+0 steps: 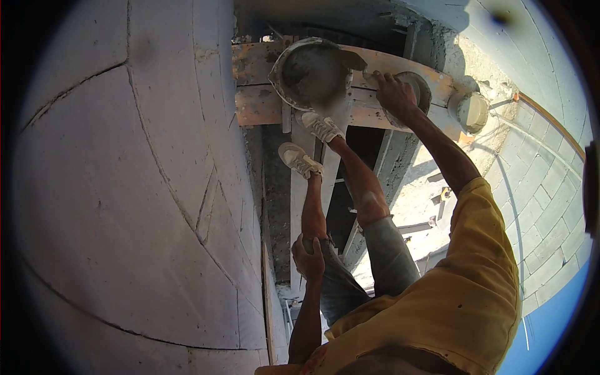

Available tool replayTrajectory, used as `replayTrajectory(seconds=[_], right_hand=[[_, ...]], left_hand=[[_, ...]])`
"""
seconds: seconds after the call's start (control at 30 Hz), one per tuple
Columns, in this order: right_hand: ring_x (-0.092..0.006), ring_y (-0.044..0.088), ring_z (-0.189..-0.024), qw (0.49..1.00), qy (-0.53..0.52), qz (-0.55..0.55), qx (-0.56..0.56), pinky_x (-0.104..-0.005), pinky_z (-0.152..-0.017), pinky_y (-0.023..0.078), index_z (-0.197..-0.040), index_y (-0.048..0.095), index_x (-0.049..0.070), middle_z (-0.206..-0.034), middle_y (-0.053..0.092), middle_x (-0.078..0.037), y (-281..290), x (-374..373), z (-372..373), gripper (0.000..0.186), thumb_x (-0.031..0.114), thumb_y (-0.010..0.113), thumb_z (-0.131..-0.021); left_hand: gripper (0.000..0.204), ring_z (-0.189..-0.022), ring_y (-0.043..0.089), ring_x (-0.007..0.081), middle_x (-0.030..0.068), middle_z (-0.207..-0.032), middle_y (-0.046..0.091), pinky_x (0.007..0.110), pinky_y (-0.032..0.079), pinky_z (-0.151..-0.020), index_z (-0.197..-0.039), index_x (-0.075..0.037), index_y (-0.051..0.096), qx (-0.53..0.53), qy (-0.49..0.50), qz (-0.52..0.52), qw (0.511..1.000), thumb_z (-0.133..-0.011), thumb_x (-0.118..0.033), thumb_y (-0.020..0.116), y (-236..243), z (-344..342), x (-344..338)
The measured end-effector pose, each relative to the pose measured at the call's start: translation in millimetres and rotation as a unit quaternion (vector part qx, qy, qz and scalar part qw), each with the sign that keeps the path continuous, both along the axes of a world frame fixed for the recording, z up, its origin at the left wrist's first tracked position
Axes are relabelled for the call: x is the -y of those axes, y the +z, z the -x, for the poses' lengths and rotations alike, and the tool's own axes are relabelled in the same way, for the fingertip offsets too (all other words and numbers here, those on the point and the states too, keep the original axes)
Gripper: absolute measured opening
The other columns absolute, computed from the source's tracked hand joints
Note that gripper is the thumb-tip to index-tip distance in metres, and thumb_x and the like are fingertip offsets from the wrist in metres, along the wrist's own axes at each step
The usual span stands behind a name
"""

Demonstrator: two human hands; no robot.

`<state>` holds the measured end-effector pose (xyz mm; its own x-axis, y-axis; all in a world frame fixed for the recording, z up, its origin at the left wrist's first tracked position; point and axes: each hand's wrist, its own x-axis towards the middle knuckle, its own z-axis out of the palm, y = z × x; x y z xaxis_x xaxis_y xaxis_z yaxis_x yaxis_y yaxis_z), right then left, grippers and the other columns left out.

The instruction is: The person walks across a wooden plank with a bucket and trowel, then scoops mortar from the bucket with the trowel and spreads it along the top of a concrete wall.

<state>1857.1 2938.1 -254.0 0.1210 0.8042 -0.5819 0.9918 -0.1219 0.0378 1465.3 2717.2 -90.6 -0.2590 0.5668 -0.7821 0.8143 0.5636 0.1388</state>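
The right hand (pixel 396 95) has its grip closed around the handle of a trowel (pixel 355 60), fingers wrapped over it with the knuckles up. The trowel lies to the left of the grip and a little farther from the body. Its long axis slants from the fingers up and left, so the blade reaches the right-hand rim of a wide round tub (pixel 275 77). The tub's mouth faces up, and a dark grey mix (pixel 306 65) shows inside; whether the blade touches that mix I cannot tell, as a blurred spot covers part of the view there.

The right hand is clearly the nearer one to both trowel and tub. The left hand (pixel 308 257) is well apart from them, resting against the left knee near the hem of the grey-green trousers (pixel 390 253). It has no tool showing in it; some of its fingers are hidden, so how far open its grip is I cannot tell.

The tub sits on long planks (pixel 253 111) that run across the view. A smaller bucket (pixel 425 89) stands just beyond the right wrist, partly covered by the hand, and another bucket (pixel 473 112) stands farther right
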Motion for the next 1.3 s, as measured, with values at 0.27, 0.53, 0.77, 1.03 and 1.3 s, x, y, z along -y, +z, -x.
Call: replayTrajectory(seconds=[0.27, 0.53, 0.77, 1.03, 1.3], right_hand=[[-0.0317, 0.065, -0.088, 0.999, -0.045, 0.002, -0.02, -0.0417, -0.069, 0.053, -0.12, 0.049, 0.009, -0.1, 0.061, -0.013, -61.3, 13.6, 55.2, 0.037, 0.027, 0.054, -0.088], [-0.0369, 0.065, -0.087, 0.978, -0.173, 0.042, -0.105, -0.0485, -0.076, 0.05, -0.118, 0.05, 0.011, -0.096, 0.065, -0.019, -98.7, 8.7, 106.3, 0.036, 0.028, 0.05, -0.086], [-0.036, 0.063, -0.094, 0.952, -0.252, 0.025, -0.169, -0.0492, -0.079, 0.048, -0.125, 0.051, 0.017, -0.1, 0.065, -0.019, -117.8, 31.6, 118.3, 0.049, 0.038, 0.058, -0.081], [-0.029, 0.067, -0.078, 0.897, -0.313, -0.063, -0.307, -0.0374, -0.068, 0.051, -0.116, 0.06, 0.004, -0.091, 0.067, -0.018, -139.7, 69.7, 100.9, 0.055, 0.044, 0.069, -0.079], [-0.0129, 0.057, -0.053, 0.843, -0.365, -0.102, -0.381, -0.0304, -0.051, 0.046, -0.112, 0.06, 0.0, -0.076, 0.064, -0.011, -129.8, 83.2, 100.9, 0.051, 0.039, 0.07, -0.081]], left_hand=[[0.049, -0.117, 0.049, 0.0345, 0.0196, -0.122, 0.053, 0.043, 0.039, -0.098, -0.123, -0.001, 0.052, 0.015, 0.012, 0.006, 1.0, -0.086, -0.032, 0.062, 1.1, 6.3, -0.8], [0.047, -0.115, 0.049, 0.0327, 0.0155, -0.12, 0.052, 0.044, 0.041, -0.096, -0.124, -0.007, 0.052, -0.001, 0.014, 0.009, 1.0, -0.085, -0.033, 0.061, -3.1, 14.0, 2.0], [0.046, -0.115, 0.049, 0.0332, 0.0164, -0.12, 0.053, 0.044, 0.04, -0.096, -0.122, -0.005, 0.052, 0.006, 0.008, -0.017, 1.0, -0.084, -0.03, 0.063, -4.2, 20.5, 4.8], [0.047, -0.115, 0.049, 0.0345, 0.0185, -0.121, 0.052, 0.044, 0.04, -0.097, -0.123, -0.004, 0.051, 0.004, 0.003, -0.005, 1.0, -0.085, -0.029, 0.063, -4.6, 19.5, -4.5], [0.048, -0.115, 0.049, 0.0361, 0.0195, -0.122, 0.051, 0.046, 0.041, -0.095, -0.123, -0.004, 0.051, 0.006, -0.02, -0.033, 0.999, -0.085, -0.03, 0.063, -8.3, 23.9, -1.2]])
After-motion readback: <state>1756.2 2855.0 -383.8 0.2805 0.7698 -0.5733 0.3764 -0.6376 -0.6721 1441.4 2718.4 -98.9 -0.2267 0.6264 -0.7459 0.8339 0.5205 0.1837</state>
